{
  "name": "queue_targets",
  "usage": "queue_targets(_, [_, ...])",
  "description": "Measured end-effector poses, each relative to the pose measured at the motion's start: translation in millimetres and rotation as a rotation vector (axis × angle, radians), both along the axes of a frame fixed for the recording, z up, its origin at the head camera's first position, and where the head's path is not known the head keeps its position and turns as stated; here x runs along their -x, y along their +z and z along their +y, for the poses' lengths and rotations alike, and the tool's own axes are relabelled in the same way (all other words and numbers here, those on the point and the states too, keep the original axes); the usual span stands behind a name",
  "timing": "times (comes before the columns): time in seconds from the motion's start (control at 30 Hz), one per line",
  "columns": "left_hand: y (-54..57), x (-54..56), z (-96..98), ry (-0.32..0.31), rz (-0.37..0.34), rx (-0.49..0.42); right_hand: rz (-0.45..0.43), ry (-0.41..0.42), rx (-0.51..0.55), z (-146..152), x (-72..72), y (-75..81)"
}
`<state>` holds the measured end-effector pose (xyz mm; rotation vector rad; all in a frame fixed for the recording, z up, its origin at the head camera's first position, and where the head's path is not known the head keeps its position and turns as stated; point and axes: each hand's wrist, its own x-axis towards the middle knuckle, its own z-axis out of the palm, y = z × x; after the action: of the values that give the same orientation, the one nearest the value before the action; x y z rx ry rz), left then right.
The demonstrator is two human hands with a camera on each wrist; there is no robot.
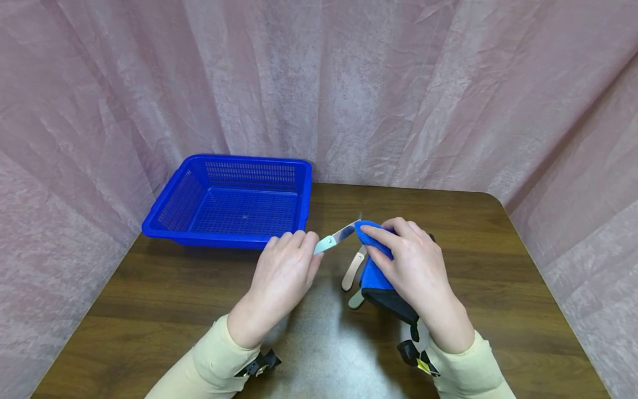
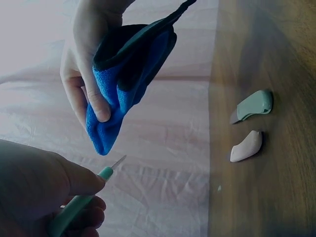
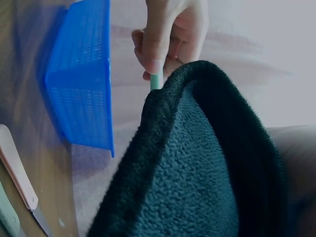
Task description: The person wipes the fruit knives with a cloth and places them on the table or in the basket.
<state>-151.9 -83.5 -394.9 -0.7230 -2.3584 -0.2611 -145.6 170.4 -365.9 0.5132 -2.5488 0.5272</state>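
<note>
My left hand [image 1: 285, 267] grips a knife [image 1: 326, 244] by its mint-green handle, the blade slanting up to the right. In my right hand [image 1: 416, 260] is a blue cloth [image 1: 377, 275] with dark edging, pinched between thumb and fingers and hanging down. The cloth's upper tip overlaps the blade's end in the head view; from the left wrist the blade tip [image 2: 120, 160] shows just below the cloth's point. On the table beneath lie two more knives: one with a pale pink handle [image 1: 353, 271], the other with a grey-green handle [image 1: 356, 300] partly hidden by the cloth.
A blue plastic basket [image 1: 226, 240] with slotted walls stands at the table's back left, close beyond my left hand. The brown wooden table [image 1: 490, 288] extends to the right. Behind it hangs a pink curtain [image 1: 379, 94].
</note>
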Motion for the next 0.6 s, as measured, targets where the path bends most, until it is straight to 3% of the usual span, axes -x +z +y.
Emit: queue_targets(0.6, [-1.7, -1.4, 2.8, -0.004, 0.013, 0.026, 0.036, 0.098, -0.019, -13, -3.9, -4.6])
